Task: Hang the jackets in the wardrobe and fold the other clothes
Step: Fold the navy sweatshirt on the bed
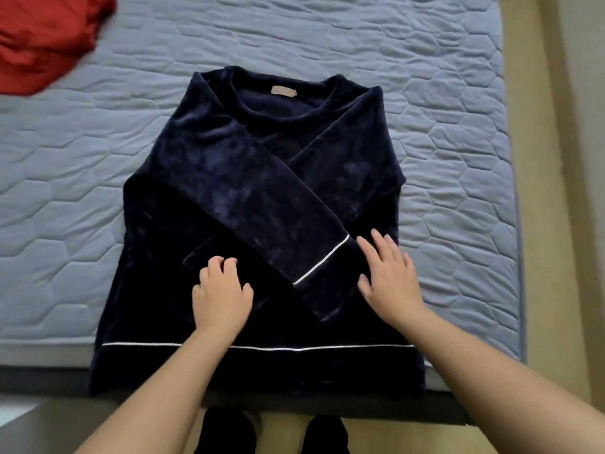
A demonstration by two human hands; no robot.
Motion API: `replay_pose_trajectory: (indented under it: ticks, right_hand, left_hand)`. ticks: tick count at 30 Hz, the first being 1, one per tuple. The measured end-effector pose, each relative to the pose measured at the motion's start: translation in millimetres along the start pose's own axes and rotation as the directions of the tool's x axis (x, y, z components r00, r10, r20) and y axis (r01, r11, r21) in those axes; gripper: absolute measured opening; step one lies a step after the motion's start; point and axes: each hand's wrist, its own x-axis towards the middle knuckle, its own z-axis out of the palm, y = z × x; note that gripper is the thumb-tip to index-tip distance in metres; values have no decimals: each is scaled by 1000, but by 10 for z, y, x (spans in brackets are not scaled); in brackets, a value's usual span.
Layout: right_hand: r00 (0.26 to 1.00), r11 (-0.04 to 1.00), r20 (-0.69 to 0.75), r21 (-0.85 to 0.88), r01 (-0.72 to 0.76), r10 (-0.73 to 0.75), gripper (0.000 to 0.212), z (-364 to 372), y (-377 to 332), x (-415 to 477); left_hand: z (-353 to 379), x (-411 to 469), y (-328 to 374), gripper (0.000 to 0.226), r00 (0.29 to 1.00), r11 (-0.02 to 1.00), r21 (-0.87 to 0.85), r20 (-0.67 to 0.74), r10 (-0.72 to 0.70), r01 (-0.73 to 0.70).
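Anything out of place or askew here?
Minor only: the navy sweater hangs its hem over the mattress edge, and a red garment lies crumpled at the far left. Nothing damaged.

Both arms are bare and reach forward, hands side by side with a gap between them. The left forearm [163,388] enters from 7 o'clock and runs toward 1 o'clock; the left hand [222,298] is knuckles up, its fingers curled under at the tips, thumb tucked at its 3 o'clock side. Whether those fingers pinch anything cannot be told. The right forearm [491,371] comes in from 4 o'clock; the right hand [391,283] lies palm down, fingers straight and spread toward 11 o'clock, thumb splayed toward 9 o'clock.
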Motion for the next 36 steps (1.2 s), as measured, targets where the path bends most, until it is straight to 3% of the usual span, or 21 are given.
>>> replay_pose_trajectory:
  ticks: [2, 4, 6, 11, 13, 17, 21, 24, 27, 29, 36]
  right_hand:
    - [980, 984, 114, -58, 171, -163, 70, 119, -128, -125]
    - [931, 957, 292, -122, 263, -219, 65, 308, -178, -242]
    - [916, 962, 364, -143, 232, -167, 63, 466, -209, -343]
    - [936, 991, 352, -117, 62, -17, 63, 532, -342, -641]
    - [954, 993, 299, -113, 37, -2, 61, 443, -411, -727]
    - [1000, 1000, 11, 14, 24, -24, 59, 195, -742, -490]
    - [984, 997, -178, 78, 11, 3, 57, 181, -1185, 275]
    - [982, 999, -188, 43, -21, 29, 58, 343, -1379, 753]
    - [990, 999, -138, -43, -30, 24, 60, 665, -1357, 889]
    - [992, 995, -127, -91, -36, 24, 61, 859, -1281, 857]
    - [994, 998, -110, -59, -27, 20, 58, 964, -1167, 638]
  left_hand:
    - [15, -102, -205, 68, 997, 979, 192, 53, 59, -68]
    - [73, -140, -432, 77, 984, 938, 322, 164, 76, -126]
    - [88, -157, -608, 78, 978, 923, 352, 190, 90, -153]
    - [-121, -347, -776, 64, 983, 972, 208, 170, 74, -110]
    - [-278, -334, -782, 58, 988, 974, 178, 96, 125, -140]
    - [-618, 197, -503, 61, 966, 970, 30, -96, 241, -239]
    - [-681, 949, -152, 59, 899, 930, 57, -242, 365, -363]
    - [-524, 1336, 72, 59, 847, 891, 111, -276, 453, -440]
    - [-146, 1497, -11, 61, 832, 839, 227, -153, 533, -495]
    - [120, 1542, -196, 63, 852, 825, 304, -75, 519, -476]
    - [170, 1365, -636, 63, 884, 863, 288, -97, 456, -414]
